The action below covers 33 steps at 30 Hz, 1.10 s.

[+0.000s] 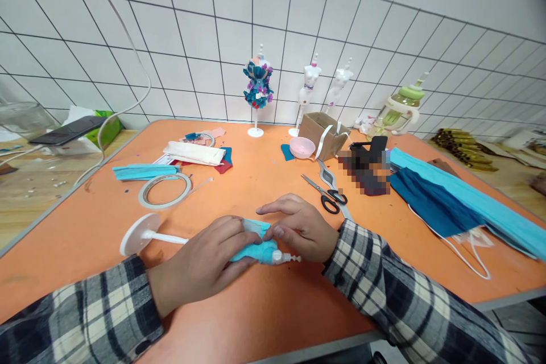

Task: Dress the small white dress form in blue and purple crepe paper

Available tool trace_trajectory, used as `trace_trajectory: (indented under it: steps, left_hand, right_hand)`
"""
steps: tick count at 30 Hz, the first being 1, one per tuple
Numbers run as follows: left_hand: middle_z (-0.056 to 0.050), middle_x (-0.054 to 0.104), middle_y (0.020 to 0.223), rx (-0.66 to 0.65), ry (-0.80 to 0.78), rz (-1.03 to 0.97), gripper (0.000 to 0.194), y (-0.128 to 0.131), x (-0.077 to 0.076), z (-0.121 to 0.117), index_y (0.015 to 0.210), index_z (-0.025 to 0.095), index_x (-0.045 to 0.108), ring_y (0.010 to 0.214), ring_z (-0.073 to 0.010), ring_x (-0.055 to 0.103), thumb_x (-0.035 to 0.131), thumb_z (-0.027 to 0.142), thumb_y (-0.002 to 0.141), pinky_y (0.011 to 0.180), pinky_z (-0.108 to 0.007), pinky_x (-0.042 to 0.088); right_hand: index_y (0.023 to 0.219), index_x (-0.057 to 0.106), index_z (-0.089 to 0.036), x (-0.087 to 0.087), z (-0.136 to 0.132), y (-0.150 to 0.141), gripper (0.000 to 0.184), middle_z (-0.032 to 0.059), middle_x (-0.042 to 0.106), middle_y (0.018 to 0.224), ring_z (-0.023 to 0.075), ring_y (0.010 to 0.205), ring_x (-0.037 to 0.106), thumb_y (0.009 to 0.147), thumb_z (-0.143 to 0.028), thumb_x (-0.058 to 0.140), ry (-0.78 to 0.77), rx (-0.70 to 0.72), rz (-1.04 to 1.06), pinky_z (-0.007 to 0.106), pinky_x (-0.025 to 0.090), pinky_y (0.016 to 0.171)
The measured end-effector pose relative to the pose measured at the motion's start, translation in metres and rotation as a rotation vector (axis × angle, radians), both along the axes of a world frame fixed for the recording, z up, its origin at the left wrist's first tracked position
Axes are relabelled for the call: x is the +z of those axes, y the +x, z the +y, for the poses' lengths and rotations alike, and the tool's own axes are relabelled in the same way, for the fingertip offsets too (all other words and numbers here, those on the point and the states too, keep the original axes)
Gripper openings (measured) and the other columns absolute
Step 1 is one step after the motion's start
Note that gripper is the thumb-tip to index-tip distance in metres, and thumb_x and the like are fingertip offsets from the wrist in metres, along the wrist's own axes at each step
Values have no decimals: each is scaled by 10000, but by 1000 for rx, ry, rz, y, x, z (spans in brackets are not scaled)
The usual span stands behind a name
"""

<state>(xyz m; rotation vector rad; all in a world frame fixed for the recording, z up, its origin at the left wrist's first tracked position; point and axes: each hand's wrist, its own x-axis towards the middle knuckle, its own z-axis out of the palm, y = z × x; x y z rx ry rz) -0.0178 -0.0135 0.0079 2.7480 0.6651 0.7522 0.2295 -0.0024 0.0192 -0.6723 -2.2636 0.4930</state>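
Observation:
A small white mannequin on a stand [140,235] lies on its side on the orange table [264,307], its body wrapped in light blue fabric [256,247]. My left hand [205,259] is closed round the wrapped body from the left. My right hand [298,227] presses its fingers on the blue fabric from the right, thumb against the cloth. The mannequin's white neck tip [288,259] pokes out between both hands. Both sleeves are plaid.
Scissors [326,193] lie just beyond my right hand. A tape roll [164,190], folded blue and white cloths [194,153], a pink bowl [302,148], a cardboard box [326,133], blue fabric sheets [447,199] and three upright mannequins, one dressed [258,88], stand farther back.

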Motion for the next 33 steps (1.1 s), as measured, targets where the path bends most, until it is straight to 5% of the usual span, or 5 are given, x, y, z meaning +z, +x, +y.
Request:
trace_trajectory:
  steps: [8,12,16,20,33]
  left_hand:
    - [-74,627,996,-22,-48,-12,275,0,0,-1,1228,210,521,880,-213,581,565,204,957,747,-331,489]
    - [-70,603,936,-11,-31,40,197,0,1,-1,1160,214,571,854,-217,567,534,193,967,724,-335,479]
    - [-73,610,959,-15,-24,28,208,0,1,-1,1164,217,570,873,-216,571,546,190,960,753,-343,484]
    - [-71,638,997,-1,-38,-24,261,1,0,-1,1199,223,538,885,-206,600,581,207,942,756,-327,502]
    - [-62,639,923,-9,-62,-18,215,3,3,2,1147,220,618,819,-191,588,574,202,937,698,-304,476]
  right_hand:
    - [855,761,-196,-3,-1,-4,623,81,711,1191,185,1104,641,1060,-502,258,-273,52,53,364,427,1014]
    - [840,752,-172,-5,2,-4,429,92,732,1104,186,1032,672,1015,-425,454,-401,-89,157,325,492,922]
    - [862,753,-174,-8,7,-1,250,74,727,939,190,913,648,950,-315,567,-350,-288,22,352,485,869]
    - [896,779,-210,-11,5,-1,173,75,689,1045,231,1019,584,874,-355,688,-288,-321,-228,424,419,960]
    - [772,751,-204,-15,4,-7,50,25,719,863,178,865,617,809,-237,752,-336,-363,-144,326,434,836]
